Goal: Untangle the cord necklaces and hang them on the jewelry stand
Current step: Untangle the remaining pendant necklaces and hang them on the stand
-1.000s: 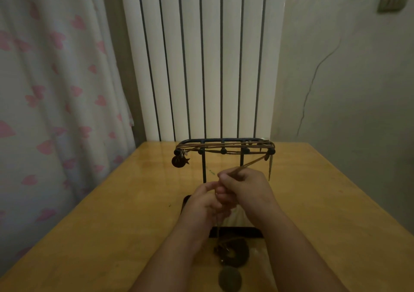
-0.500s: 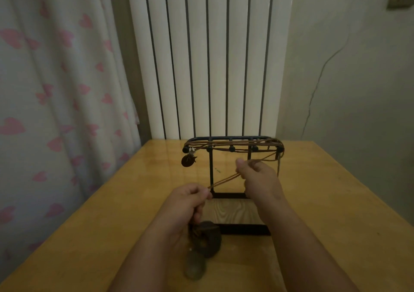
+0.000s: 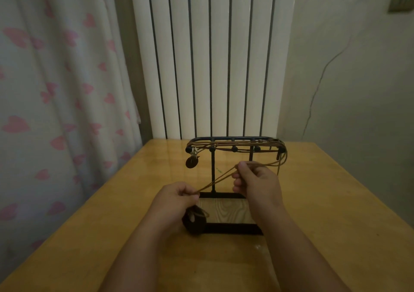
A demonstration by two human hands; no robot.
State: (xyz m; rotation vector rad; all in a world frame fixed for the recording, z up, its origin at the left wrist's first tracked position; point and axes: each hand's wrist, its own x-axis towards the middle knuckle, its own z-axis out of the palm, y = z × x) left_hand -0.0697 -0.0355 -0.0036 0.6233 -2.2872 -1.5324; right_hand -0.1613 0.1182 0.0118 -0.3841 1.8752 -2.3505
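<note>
A black metal jewelry stand with a wooden base stands mid-table. Brown cord necklaces are wound along its top bar, and a round dark pendant dangles at its left end. A taut brown cord runs from the bar's right end down to both hands. My right hand pinches the cord in front of the stand's post. My left hand pinches the same cord lower left. A dark ring-shaped pendant hangs under my left hand at the base's front left corner.
The wooden table stretches out on both sides of the stand. A curtain with pink hearts hangs at the left edge. Vertical blinds and a cracked wall are behind.
My hands, close together a second ago, have pulled apart and stretched the cord between them. The left hand went down-left, the right hand up towards the bar. The ring pendant shifted left.
</note>
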